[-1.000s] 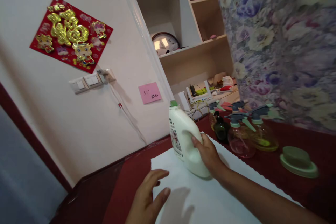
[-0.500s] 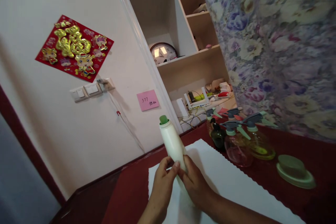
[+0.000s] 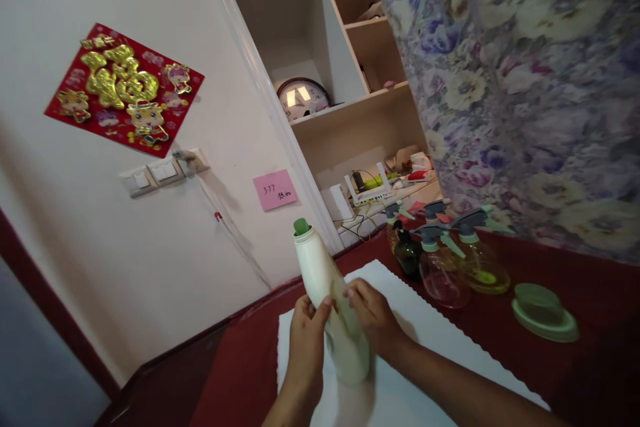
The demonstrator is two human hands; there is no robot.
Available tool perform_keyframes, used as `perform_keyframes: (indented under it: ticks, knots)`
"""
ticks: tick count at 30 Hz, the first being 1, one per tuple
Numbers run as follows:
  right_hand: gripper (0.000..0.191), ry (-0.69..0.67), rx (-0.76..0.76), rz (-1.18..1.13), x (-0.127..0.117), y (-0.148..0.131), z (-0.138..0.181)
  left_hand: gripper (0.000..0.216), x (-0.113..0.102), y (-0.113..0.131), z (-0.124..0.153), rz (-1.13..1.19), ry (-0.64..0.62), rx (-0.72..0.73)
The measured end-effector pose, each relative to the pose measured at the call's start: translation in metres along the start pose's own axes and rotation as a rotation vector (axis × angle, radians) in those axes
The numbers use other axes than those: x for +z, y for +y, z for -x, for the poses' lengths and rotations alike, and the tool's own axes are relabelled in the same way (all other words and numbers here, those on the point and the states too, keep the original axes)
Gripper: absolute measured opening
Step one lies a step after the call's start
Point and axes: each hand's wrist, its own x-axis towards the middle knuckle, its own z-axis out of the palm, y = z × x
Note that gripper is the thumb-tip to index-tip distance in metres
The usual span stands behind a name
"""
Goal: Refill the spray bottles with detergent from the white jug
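Note:
A tall, pale green thermos flask [image 3: 345,340] stands tilted in view over the white sheet, with a green stopper [image 3: 301,227] in its threaded neck. My left hand [image 3: 309,340] is closed around its left side, the thumb lying across the front. Against the opposite side, my right hand [image 3: 373,317] has its fingers curled, fingertips at a raised part that looks like the flask's handle. Exactly what the right fingertips pinch is partly hidden. The flask's lower body shows below both hands.
The white sheet [image 3: 410,353] covers part of a dark red table [image 3: 235,360]. Several spray bottles [image 3: 443,280] and a dark pump bottle [image 3: 407,257] stand at the right. Beside them is a translucent green dish-like piece [image 3: 545,317]. Behind are shelves with a router [image 3: 373,195].
My right hand has moved from the flask's front to its right side, apart from my left hand. More of the flask's lower body shows. The view has shifted slightly to the right.

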Motion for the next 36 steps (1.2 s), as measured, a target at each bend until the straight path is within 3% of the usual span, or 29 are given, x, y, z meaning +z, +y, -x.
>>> perform_keyframes:
  ticks: [3, 7, 11, 14, 18, 24, 29, 36]
  knots:
    - [0.026, 0.045, 0.175, 0.112, 0.002, 0.029, -0.003, 0.029, 0.012, -0.004, 0.004, -0.060, 0.140, 0.002]
    - [0.018, -0.109, 0.303, 0.345, 0.003, 0.058, 0.002, 0.031, 0.017, -0.011, -0.004, -0.162, 0.309, 0.029]
    - [0.020, -0.268, 0.298, 0.479, 0.005, 0.062, 0.010, 0.027, 0.002, -0.004, -0.012, -0.228, 0.379, 0.053]
    - [0.023, -0.296, 0.299, 0.495, 0.006, 0.061, 0.010, 0.020, -0.015, 0.008, -0.015, -0.274, 0.414, 0.122]
    - [0.024, -0.218, 0.329, 0.428, 0.002, 0.063, 0.006, 0.015, -0.032, 0.018, -0.024, -0.267, 0.418, 0.223]
    - [0.024, -0.026, 0.281, 0.158, -0.001, 0.059, -0.002, 0.018, -0.038, 0.008, -0.042, -0.200, 0.404, 0.238]
    - [0.019, -0.022, 0.227, 0.032, 0.002, 0.057, -0.005, 0.021, -0.035, -0.008, -0.052, -0.233, 0.351, 0.209]
    - [0.020, -0.077, 0.291, 0.077, 0.001, 0.065, -0.003, 0.022, -0.039, -0.030, -0.070, -0.248, 0.239, 0.164]
